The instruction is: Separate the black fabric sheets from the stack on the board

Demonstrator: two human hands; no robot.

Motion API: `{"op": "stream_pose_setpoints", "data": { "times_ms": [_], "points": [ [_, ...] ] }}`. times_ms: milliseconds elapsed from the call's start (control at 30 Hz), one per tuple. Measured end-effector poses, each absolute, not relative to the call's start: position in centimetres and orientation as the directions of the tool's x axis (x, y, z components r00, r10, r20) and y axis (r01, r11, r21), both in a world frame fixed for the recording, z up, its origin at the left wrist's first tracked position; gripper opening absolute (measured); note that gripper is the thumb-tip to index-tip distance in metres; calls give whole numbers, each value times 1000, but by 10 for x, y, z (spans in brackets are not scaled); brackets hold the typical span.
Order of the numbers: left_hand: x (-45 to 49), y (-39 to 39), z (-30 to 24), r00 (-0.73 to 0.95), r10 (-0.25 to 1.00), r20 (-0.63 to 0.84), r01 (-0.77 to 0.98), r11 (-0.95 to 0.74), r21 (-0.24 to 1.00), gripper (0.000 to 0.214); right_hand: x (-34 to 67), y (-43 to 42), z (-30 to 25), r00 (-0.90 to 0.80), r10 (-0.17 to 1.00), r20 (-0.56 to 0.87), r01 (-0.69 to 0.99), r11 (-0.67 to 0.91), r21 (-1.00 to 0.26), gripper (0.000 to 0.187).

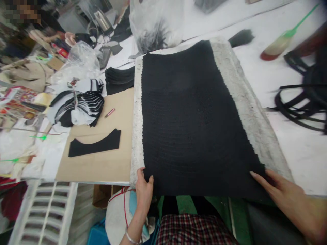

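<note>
A large black sheet of fabric-like material (pixel 189 115), with finely jagged side edges, lies over a worn whitish board (pixel 241 81). My left hand (pixel 144 189) pinches its near left corner, thumb on top and the other fingers partly hidden. At the near right corner, my right hand (pixel 286 194) grips the sheet, again with the thumb above and some fingers hidden underneath. Between both hands the sheet's near edge hangs slightly past the table edge. Left of the board, a curved black cut piece (pixel 94 143) rests on a tan board (pixel 102 170).
Small red thread snips (pixel 109 113) lie on the tan board near a tied bundle of black and white pieces (pixel 79 105). Behind stands a clear plastic bag (pixel 158 27). To the right are a glue bottle with green nozzle (pixel 278 44) and black strips (pixel 301 105).
</note>
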State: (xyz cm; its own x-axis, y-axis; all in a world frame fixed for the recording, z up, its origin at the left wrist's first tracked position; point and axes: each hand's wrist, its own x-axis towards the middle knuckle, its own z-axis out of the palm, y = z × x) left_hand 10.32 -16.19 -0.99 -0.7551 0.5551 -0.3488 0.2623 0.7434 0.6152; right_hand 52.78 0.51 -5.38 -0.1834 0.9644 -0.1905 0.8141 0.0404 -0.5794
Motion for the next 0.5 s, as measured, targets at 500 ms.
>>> {"op": "stream_pose_setpoints", "data": {
  "times_ms": [500],
  "points": [
    [143,-170,-26,-309,933,185,920,245,305,35,507,5,-25,-90,966,-244,848,-54,-527,43]
  ]
}}
